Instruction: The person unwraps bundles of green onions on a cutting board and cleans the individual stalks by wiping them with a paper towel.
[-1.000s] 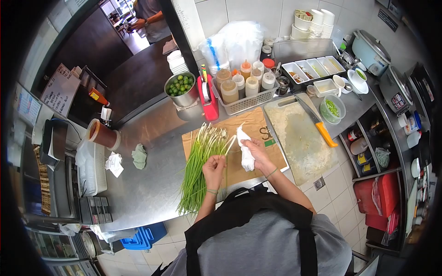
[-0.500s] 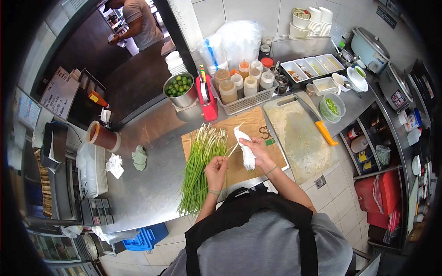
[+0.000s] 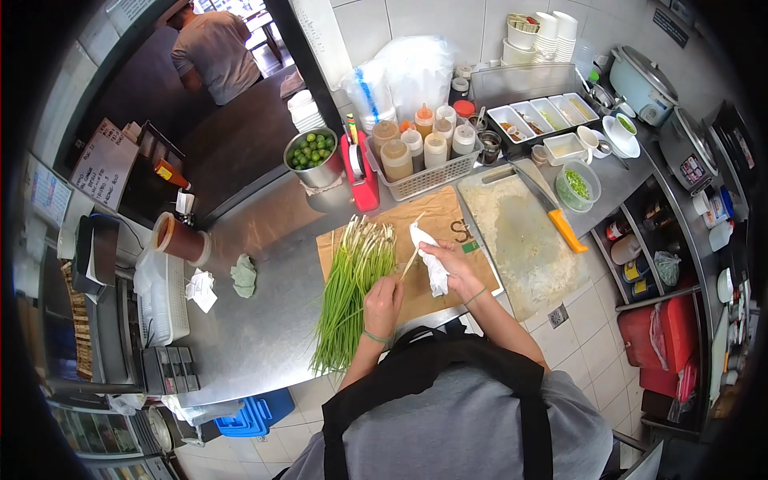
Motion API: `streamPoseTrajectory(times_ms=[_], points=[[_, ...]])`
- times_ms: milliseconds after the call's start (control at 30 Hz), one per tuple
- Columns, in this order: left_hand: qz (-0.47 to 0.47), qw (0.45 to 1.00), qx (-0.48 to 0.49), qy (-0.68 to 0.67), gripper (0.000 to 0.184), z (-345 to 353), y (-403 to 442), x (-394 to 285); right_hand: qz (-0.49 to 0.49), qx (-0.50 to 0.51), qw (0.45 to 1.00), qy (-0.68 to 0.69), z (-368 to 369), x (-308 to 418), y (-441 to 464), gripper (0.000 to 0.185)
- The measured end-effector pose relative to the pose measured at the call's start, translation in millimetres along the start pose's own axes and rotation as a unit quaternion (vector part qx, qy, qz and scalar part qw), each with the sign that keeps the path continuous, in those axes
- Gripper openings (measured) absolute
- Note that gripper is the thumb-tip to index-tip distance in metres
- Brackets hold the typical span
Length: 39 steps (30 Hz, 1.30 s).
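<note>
Left hand: the person's left hand [image 3: 383,302] has its fingertips pinched together on a single pale stalk [image 3: 411,261], so basically no gap there.
Single stalk: sticks out past those fingertips, heading away from the body and a bit to the right, right up beside the white towel. Long axis is a shallow diagonal; can't really tell where its lower end goes, the hand covers it.
Right hand: the right hand [image 3: 453,269] is closed around a crumpled white towel [image 3: 434,264], just right of the stalk.
Green onion bundle: the big green onion bundle [image 3: 350,292] sits just left of the left hand, easily the nearer one. It's lying on brown paper [image 3: 442,210], long axis running roughly away from the body, pale root ends pointing to the far side, green tops hanging toward the near counter edge.
Cutting board: the board [image 3: 524,252] is off to the right, with an orange-handled knife [image 3: 560,224] on it, handle toward the near side.
Far side: a bowl of green limes [image 3: 313,150] next to a red tape dispenser [image 3: 365,188].
</note>
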<state>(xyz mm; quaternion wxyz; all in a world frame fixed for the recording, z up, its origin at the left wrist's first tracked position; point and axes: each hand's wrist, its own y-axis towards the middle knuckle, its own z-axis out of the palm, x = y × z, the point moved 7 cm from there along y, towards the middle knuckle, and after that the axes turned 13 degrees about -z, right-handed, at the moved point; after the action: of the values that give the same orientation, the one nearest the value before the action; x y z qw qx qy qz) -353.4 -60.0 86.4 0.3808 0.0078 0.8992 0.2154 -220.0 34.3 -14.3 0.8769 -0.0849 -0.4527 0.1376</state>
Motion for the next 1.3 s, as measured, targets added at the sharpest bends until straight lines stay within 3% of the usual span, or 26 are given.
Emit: streamPoseTrajectory(times_ms=[167,367,467,567,667,700,800,900,1100,1300], points=[[-0.027,0.999,-0.007,-0.015,0.010,-0.4,-0.1,6.2,-0.040,0.030,0.998,-0.048,4.8,7.9,-2.6,0.012],[-0.064,0.996,-0.048,-0.025,0.008,-11.8,3.5,10.6,-0.228,0.034,0.933,-0.275,5.0,25.2,-5.6,0.012],[-0.046,0.996,-0.062,-0.033,0.008,-13.7,3.9,13.5,-0.197,0.029,0.953,-0.230,1.6,25.7,-2.3,0.012],[-0.217,0.966,-0.014,-0.137,0.008,-5.7,-1.5,41.8,-0.201,0.016,0.940,-0.275,-4.8,38.8,-0.2,0.017],[-0.287,0.915,-0.029,-0.280,0.010,0.5,-6.5,71.7,-0.386,-0.007,0.807,-0.448,2.5,75.6,-11.4,0.020],[-0.290,0.905,-0.029,-0.309,0.010,-3.5,-4.0,71.6,-0.363,0.002,0.800,-0.477,14.1,88.9,-21.5,0.020],[-0.318,0.882,-0.034,-0.345,0.011,-8.6,-2.2,77.8,-0.468,0.074,0.686,-0.552,36.9,96.5,-36.6,0.021],[-0.340,0.867,-0.032,-0.364,0.013,-10.5,-1.9,76.3,-0.451,0.136,0.605,-0.642,22.4,67.1,-26.2,0.022],[-0.346,0.853,-0.024,-0.390,0.017,-6.1,-3.9,78.9,-0.387,0.024,0.708,-0.590,12.0,83.1,-22.3,0.009],[-0.349,0.846,-0.018,-0.404,0.018,-10.0,-0.1,72.5,-0.428,0.125,0.644,-0.622,21.9,83.0,-31.5,0.014]])
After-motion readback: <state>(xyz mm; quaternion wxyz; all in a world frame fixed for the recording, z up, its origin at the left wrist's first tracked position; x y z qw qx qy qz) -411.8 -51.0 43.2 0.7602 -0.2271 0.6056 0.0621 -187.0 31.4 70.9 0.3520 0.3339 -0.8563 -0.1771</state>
